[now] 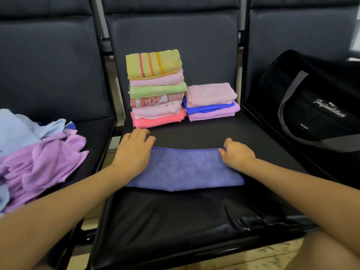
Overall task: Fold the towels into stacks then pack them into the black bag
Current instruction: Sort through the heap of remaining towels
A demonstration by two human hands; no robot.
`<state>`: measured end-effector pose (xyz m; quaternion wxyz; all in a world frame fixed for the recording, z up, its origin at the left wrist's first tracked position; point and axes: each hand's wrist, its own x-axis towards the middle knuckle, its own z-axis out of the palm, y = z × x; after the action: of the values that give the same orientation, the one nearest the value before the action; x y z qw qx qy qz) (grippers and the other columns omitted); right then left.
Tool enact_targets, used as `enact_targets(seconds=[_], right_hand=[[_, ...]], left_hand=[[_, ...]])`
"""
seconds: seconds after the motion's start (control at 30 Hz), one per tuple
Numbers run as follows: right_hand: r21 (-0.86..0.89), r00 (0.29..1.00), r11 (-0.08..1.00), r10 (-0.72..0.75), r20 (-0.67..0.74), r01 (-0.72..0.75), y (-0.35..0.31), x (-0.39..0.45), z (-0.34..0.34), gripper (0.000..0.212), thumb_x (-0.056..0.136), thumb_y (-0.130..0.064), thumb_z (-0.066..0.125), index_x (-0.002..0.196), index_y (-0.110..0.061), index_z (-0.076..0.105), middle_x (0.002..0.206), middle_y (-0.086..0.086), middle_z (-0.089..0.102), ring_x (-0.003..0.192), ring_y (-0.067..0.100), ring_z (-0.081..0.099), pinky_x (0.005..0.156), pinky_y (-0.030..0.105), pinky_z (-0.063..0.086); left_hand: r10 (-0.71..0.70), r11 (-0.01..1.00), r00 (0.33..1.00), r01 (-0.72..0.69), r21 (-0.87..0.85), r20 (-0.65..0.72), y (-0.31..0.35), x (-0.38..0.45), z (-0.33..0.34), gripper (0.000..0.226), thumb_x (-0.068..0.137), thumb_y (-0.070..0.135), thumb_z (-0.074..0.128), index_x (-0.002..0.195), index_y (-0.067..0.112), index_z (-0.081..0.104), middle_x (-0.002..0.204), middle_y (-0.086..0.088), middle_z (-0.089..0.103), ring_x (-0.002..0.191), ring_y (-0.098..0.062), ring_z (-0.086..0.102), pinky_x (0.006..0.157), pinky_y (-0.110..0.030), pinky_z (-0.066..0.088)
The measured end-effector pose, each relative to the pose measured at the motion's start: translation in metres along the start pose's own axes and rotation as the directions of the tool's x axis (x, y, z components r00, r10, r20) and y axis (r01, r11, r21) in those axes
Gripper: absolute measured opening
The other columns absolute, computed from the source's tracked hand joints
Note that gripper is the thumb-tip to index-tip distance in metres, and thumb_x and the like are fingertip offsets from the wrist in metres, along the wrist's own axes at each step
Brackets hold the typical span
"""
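- Head view: a purple towel (183,169), folded into a flat band, lies mid-seat on the middle chair (175,211).
- The left hand (134,148) rests on the towel's 9 o'clock end, fingers spread and flat; the right hand (236,153) pinches its far corner at 2 o'clock.
- It looks light, soft and limp, so it should crease easily; the hemmed corners seem the best hold.
- At 12 o'clock stand a tall stack (155,88) and a short stack (211,102), side by side and touching.
- Bare seat lies between towel and stacks; the near seat edge is at 6 o'clock.
- Unfolded towels (39,158) heap at 9 o'clock; the black bag (319,106) sits at 3 o'clock.
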<state>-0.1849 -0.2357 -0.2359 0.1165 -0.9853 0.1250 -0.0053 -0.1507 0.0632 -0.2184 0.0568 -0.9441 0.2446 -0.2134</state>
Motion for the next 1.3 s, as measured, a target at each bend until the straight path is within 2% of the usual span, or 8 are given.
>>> enact_targets(seconds=[0.13, 0.33, 0.53, 0.77, 0.9, 1.0, 1.17, 1.3], right_hand=[[0.079, 0.998, 0.995, 0.056, -0.021, -0.054, 0.002, -0.002, -0.009, 0.035, 0.095, -0.043, 0.048, 0.089, -0.009, 0.053, 0.079, 0.004, 0.06, 0.071, 0.023, 0.058, 0.06, 0.03, 0.043], [0.274, 0.891, 0.926, 0.121, 0.437, -0.261, 0.002, -0.02, -0.034, 0.046, 0.079, -0.055, 0.071, 0.083, -0.012, 0.055, 0.075, 0.005, 0.059, 0.065, 0.015, 0.06, 0.049, 0.025, 0.05], [0.6, 0.894, 0.711, 0.091, 0.438, -0.366, 0.002, -0.029, -0.024, 0.037, 0.087, -0.02, 0.067, 0.119, -0.002, 0.057, 0.097, 0.014, 0.06, 0.069, 0.019, 0.059, 0.043, 0.022, 0.049], [0.834, 0.993, 0.544, 0.112, 0.03, -0.087, -0.017, -0.019, -0.039, 0.005, 0.088, -0.008, 0.059, 0.09, -0.006, 0.062, 0.083, 0.013, 0.054, 0.074, 0.021, 0.051, 0.053, 0.023, 0.043], [0.767, 0.993, 0.635, -0.115, -0.023, 0.091, -0.05, -0.028, -0.04, 0.017, 0.086, -0.01, 0.062, 0.085, 0.007, 0.063, 0.079, 0.011, 0.056, 0.073, 0.014, 0.05, 0.061, 0.024, 0.04], [0.754, 0.958, 0.645, -0.277, 0.081, 0.123, -0.074, -0.041, -0.04, 0.011, 0.086, -0.017, 0.067, 0.091, -0.009, 0.072, 0.085, 0.007, 0.067, 0.076, 0.01, 0.058, 0.071, 0.027, 0.047], [0.679, 0.858, 0.732, -0.31, 0.409, -0.059, -0.09, -0.052, -0.018, 0.027, 0.094, -0.018, 0.053, 0.102, 0.001, 0.07, 0.091, 0.014, 0.071, 0.07, 0.012, 0.06, 0.07, 0.022, 0.053], [0.605, 0.888, 0.787, -0.356, 0.289, 0.119, -0.078, -0.053, -0.002, 0.025, 0.091, -0.005, 0.051, 0.1, -0.01, 0.074, 0.098, 0.01, 0.071, 0.08, 0.014, 0.06, 0.086, 0.03, 0.054]], left_hand=[[0.071, 0.983, 0.992, -0.051, -0.179, 0.104, 0.049, -0.008, -0.01, 0.049, 0.09, 0.043, 0.038, 0.119, 0.012, 0.062, 0.121, -0.008, 0.057, 0.113, -0.029, 0.052, 0.093, -0.041, 0.04], [0.041, 0.996, 0.943, -0.011, -0.092, 0.329, 0.068, -0.024, 0.011, 0.098, 0.064, 0.065, -0.008, 0.138, 0.024, 0.041, 0.142, -0.003, 0.037, 0.132, -0.023, 0.034, 0.107, -0.053, 0.026], [0.004, 0.991, 0.946, 0.038, -0.125, 0.324, 0.066, -0.011, 0.008, 0.058, 0.089, 0.061, 0.035, 0.135, 0.025, 0.043, 0.134, -0.002, 0.04, 0.125, -0.023, 0.038, 0.097, -0.042, 0.036], [-0.038, 0.957, 0.964, 0.111, -0.267, 0.264, 0.028, -0.016, 0.005, 0.037, 0.092, 0.042, 0.05, 0.125, 0.026, 0.053, 0.114, 0.0, 0.052, 0.108, -0.018, 0.047, 0.085, -0.032, 0.045], [-0.042, 0.937, 0.976, 0.113, -0.331, 0.215, 0.022, -0.02, 0.01, 0.03, 0.092, 0.034, 0.053, 0.119, 0.024, 0.058, 0.108, 0.0, 0.053, 0.104, -0.021, 0.048, 0.084, -0.031, 0.041], [-0.084, 0.896, 0.973, 0.167, -0.412, 0.213, 0.02, -0.019, 0.012, 0.026, 0.09, 0.025, 0.056, 0.114, 0.022, 0.062, 0.1, -0.001, 0.053, 0.102, -0.024, 0.048, 0.082, -0.031, 0.038], [-0.149, 0.812, 0.97, 0.231, -0.537, 0.192, 0.012, -0.016, 0.012, 0.02, 0.089, 0.016, 0.054, 0.101, 0.021, 0.069, 0.087, 0.005, 0.051, 0.092, -0.021, 0.053, 0.078, -0.03, 0.042], [-0.131, 0.827, 0.974, 0.21, -0.522, 0.185, 0.015, -0.017, 0.009, 0.018, 0.094, 0.024, 0.051, 0.101, 0.023, 0.068, 0.09, 0.007, 0.053, 0.093, -0.015, 0.05, 0.077, -0.027, 0.04]])
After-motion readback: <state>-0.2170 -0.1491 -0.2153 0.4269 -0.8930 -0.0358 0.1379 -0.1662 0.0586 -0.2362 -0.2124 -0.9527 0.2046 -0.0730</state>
